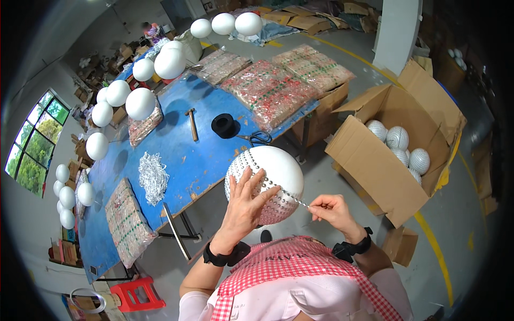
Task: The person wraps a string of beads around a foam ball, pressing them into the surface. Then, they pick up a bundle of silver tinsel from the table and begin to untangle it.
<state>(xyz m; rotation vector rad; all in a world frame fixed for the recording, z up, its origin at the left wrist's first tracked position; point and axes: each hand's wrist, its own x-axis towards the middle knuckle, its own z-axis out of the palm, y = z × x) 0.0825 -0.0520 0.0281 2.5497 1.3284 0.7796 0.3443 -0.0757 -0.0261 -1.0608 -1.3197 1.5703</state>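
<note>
In front of me is a large white ball, its lower and left parts wrapped in rows of silver beads. My left hand lies over the beaded side with its fingers spread against the surface. From the ball a short taut length of silver bead string runs to the right. Its end is pinched between the thumb and forefinger of my right hand, which is just off the ball. The underside of the ball is hidden.
A blue table carries a hammer, a black spool, scissors, a silvery white pile and wrapped packs. White balls stand along its far side. An open carton at right holds silver-wrapped balls.
</note>
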